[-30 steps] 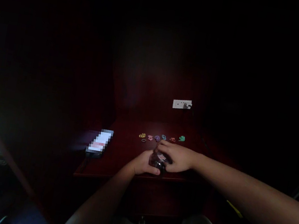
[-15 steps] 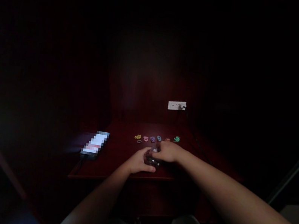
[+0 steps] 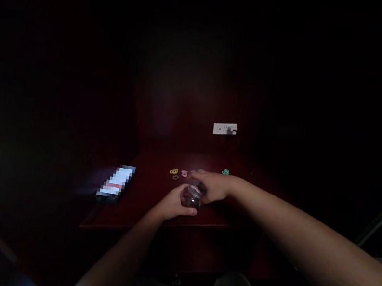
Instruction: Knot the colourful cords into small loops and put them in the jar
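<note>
My left hand (image 3: pixel 172 204) is wrapped round a small clear jar (image 3: pixel 191 200) near the table's front edge. The jar stands tilted a little, with its mouth upward. My right hand (image 3: pixel 212 185) is just behind and right of the jar, its fingers stretched to the left over the small piles. Its fingertips are partly hidden. Around them lie small coloured hair ties in piles: yellow hair ties (image 3: pixel 173 171), pink hair ties (image 3: pixel 184 173) and green hair ties (image 3: pixel 225 172). A single dark hair tie (image 3: pixel 175 177) lies apart. Purple hair ties (image 3: pixel 192 172) show only partly beside my right fingers.
A phone (image 3: pixel 116 182) with a lit screen lies on the left of the dark red table (image 3: pixel 146 189). On the back wall is a white socket (image 3: pixel 225 128) with a plug in it. Dark panels stand on both sides.
My right hand has moved from the jar's mouth back toward the piles, and now covers the orange and most of the blue hair ties. My left hand still holds the jar. The view has shifted slightly.
</note>
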### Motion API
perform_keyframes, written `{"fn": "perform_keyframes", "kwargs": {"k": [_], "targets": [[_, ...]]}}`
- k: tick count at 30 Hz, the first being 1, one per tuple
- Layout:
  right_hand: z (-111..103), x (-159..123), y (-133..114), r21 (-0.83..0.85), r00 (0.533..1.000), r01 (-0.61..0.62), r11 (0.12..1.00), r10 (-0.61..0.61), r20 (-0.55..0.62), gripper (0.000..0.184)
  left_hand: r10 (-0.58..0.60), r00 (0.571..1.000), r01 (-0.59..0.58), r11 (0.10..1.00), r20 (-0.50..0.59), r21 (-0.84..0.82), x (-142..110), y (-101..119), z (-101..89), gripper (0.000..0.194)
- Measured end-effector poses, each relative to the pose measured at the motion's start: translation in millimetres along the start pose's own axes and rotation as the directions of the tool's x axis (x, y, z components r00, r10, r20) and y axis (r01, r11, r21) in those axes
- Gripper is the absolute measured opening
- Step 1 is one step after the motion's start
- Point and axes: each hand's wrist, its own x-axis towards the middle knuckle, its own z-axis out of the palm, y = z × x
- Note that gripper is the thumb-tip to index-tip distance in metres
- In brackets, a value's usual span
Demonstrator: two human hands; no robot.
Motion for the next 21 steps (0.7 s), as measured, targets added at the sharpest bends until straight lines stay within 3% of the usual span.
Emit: {"fn": "perform_keyframes", "kwargs": {"k": [3,5,8,14,17,21], "targets": [[4.2,5.6,-5.4,-0.063,0.957,-0.291,0.955,0.292,-0.004,0.084,0.015,0.999,-0.014,1.000,-0.036,0.027,0.6,-2.3,0.0,0.072],[5.0,9.9,-8.2,-0.107,0.929,-0.358,0.927,0.366,0.062,0.078,0.016,0.999,-0.015,1.000,-0.037,0.028,0.9,-3.0,0.1,0.072],[2.2,13.0,-8.4,-0.116,0.948,-0.282,0.952,0.295,0.121,0.068,0.013,0.999,-0.012,1.000,-0.041,0.024,0.9,-3.2,0.5,0.073],[-8.9,10.1,1.4,0.032,0.972,-0.098,0.995,0.088,0.219,0.047,-0.046,0.999,0.047,0.999,-0.024,0.019,0.0,0.2,0.9,0.077],[-14.6,8.1,4.7,0.066,0.983,-0.049,0.997,0.037,0.178,0.048,-0.066,0.998,0.066,0.998,-0.004,0.008,-0.7,2.7,0.9,0.073],[-22.5,0.2,16.1,0.106,0.999,-0.010,0.994,0.006,0.037,0.050,-0.073,0.997,0.073,0.997,0.007,0.024,-2.1,5.7,1.8,0.077]]}}
